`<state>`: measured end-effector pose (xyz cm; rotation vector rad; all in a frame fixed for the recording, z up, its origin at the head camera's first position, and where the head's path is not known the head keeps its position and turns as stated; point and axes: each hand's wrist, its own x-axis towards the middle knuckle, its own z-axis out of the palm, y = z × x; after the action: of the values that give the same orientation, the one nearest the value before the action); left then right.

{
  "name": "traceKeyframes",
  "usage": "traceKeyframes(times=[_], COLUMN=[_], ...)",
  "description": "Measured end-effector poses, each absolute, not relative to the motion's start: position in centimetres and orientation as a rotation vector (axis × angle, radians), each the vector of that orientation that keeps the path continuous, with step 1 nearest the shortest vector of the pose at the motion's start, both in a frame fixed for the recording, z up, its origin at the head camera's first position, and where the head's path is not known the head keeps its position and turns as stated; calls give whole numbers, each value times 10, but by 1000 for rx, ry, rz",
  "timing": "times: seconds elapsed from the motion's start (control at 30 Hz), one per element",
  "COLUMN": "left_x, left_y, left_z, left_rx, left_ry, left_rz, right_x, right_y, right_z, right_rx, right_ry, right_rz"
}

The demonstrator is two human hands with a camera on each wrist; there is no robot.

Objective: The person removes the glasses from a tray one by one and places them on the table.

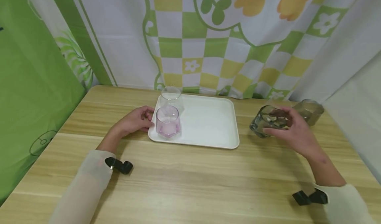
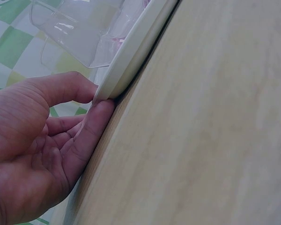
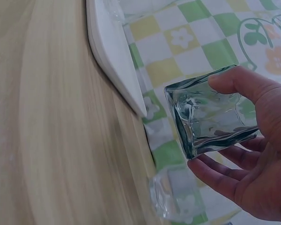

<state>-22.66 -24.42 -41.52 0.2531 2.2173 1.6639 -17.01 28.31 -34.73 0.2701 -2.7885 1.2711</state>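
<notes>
My left hand (image 1: 138,120) pinches the left rim of a white tray (image 1: 208,121) between thumb and finger. In the left wrist view, the fingertips (image 2: 103,108) meet right at the tray's edge. Two glasses stand at the tray's left end: a pinkish-purple one (image 1: 168,123) in front and a clear one (image 1: 171,95) behind it. My right hand (image 1: 297,131) grips a smoky blue-green glass tumbler (image 1: 262,125) to the right of the tray. Seen from the right wrist, this tumbler (image 3: 206,112) has a thick square base and is held tilted, raised over the table.
Behind my right hand stands a brownish-grey glass (image 1: 311,111), near the table's back right corner. A clear glass (image 3: 175,192) shows below the held tumbler in the right wrist view. The wooden table (image 1: 190,181) backs onto a checked, flowered curtain (image 1: 214,52).
</notes>
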Motion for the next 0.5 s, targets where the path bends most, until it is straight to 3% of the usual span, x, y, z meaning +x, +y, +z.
traceKeyframes(times=[0.5], left_x=[-227], left_y=[-244], left_z=[-416], left_rx=[267], left_ry=[2209], left_rz=[1681], right_x=[-153], right_y=[340], right_z=[-357], right_rx=[125], right_ry=[-2811], right_rz=[1209])
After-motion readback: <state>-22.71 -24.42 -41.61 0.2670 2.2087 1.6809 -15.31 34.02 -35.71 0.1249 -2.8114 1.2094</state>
